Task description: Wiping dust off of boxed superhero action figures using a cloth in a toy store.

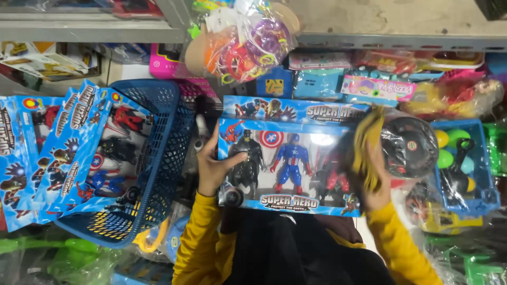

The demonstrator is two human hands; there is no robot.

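We hold a blue boxed set of action figures (pixel 291 164) flat in front of us, its clear window up, over our lap and the crowded toy shelf. Our left hand (pixel 214 168) grips the box's left edge, thumb lying across the window by the dark figure. Our right hand (pixel 376 184) is closed on a yellow cloth (pixel 365 150) bunched against the right end of the box, covering that corner and part of the red figure. By the look of it, the wiping of the box front is in hand — the cloth sits at one end, with most of the window uncovered.

A next pass would call for a steady left grip so the light box does not tip, and even pressure so the thin plastic window does not dent.

To our left a blue plastic basket (pixel 163 148) leans on its side, holding more boxes of the same kind (pixel 74 153). Just beside the cloth lies a round black toy in wrap (pixel 414 145), and above hangs a bag of coloured rings (pixel 248 42).
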